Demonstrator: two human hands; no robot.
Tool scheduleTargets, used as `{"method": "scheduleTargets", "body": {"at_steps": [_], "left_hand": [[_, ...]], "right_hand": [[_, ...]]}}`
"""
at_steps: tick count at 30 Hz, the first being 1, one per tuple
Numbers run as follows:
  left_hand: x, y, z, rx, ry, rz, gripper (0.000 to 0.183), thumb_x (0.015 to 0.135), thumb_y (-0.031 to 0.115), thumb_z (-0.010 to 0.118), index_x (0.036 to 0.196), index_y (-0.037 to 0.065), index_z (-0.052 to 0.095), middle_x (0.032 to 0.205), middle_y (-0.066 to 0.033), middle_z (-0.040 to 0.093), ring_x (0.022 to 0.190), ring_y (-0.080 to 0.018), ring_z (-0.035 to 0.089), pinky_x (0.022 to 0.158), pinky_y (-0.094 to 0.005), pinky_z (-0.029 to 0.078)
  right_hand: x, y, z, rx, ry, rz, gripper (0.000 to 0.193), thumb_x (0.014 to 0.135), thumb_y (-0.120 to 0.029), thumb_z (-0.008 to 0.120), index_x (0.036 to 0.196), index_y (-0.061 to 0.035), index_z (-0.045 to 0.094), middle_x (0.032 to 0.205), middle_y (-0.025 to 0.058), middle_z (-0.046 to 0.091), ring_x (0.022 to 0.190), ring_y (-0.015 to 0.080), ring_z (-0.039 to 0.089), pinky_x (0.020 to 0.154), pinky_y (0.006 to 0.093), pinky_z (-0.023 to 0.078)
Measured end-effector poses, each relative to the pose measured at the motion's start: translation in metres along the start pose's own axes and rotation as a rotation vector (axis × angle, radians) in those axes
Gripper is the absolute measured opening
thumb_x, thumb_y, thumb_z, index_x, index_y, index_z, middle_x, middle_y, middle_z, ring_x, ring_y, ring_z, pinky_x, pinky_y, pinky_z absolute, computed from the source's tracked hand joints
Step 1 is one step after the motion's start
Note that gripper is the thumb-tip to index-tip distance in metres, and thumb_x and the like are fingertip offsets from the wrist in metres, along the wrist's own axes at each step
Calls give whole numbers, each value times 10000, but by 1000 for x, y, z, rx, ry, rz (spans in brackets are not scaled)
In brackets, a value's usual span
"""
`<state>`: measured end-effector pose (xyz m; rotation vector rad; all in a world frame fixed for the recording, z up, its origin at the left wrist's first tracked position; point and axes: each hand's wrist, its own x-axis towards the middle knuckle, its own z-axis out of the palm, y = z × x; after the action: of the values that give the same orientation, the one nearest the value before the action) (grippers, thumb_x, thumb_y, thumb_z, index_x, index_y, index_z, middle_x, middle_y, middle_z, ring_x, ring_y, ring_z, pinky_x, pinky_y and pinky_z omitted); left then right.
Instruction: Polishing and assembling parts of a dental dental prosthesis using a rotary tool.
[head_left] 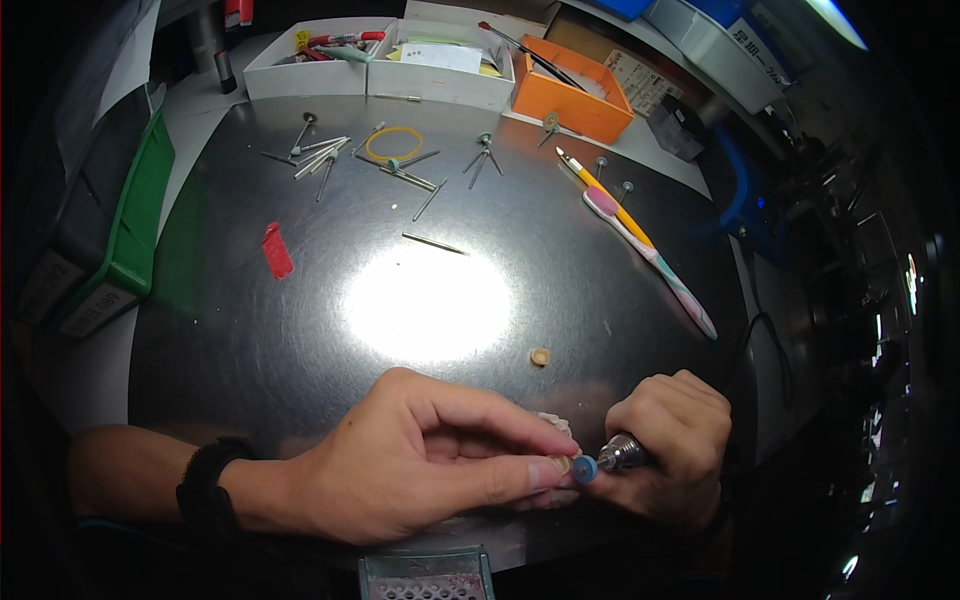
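My left hand is closed, thumb and fingertips pinching a small tan dental crown. An off-white, lumpy piece, like a plaster dental model, shows partly behind those fingers; how it is held is hidden. My right hand wraps round a metal rotary handpiece tipped with a blue polishing wheel. The wheel sits right at the crown; whether they touch I cannot tell. Another small tan crown lies on the metal tabletop, just beyond my hands.
Several loose burs and mounted wheels lie at the back, with a yellow rubber band. A toothbrush and yellow pen-like tool rest right. White boxes, an orange box and a green bin edge the bench.
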<state>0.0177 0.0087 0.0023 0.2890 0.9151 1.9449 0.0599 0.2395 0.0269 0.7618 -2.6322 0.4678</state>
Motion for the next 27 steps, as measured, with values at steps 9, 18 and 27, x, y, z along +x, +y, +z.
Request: {"method": "scheduleTargets", "body": {"at_steps": [9,18,27], "left_hand": [[1,-1,-1,12,0,24,244,915,-69,620,1158,-88,640,1145,-231,648,983,-222,683,885,-305,577],[0,0,0,24,8,13,233,912,-82,614,1144,-104,631,1161,-239,636,1025,-245,678,929,-321,572],[0,0,0,23,21,14,220,908,-90,617,1126,-107,631,1173,-243,630,1048,-252,670,938,-330,570]], "right_hand": [[0,-1,1,-10,-7,-9,483,685,-445,829,592,-106,497,535,-3,414,441,151,440,441,323,280],[0,-2,1,-54,1,-35,522,728,-490,799,576,-111,474,528,-8,397,436,142,429,441,313,269],[0,-2,1,-65,12,-35,499,686,-448,824,580,-111,473,532,-5,394,441,155,426,443,322,275]]}}
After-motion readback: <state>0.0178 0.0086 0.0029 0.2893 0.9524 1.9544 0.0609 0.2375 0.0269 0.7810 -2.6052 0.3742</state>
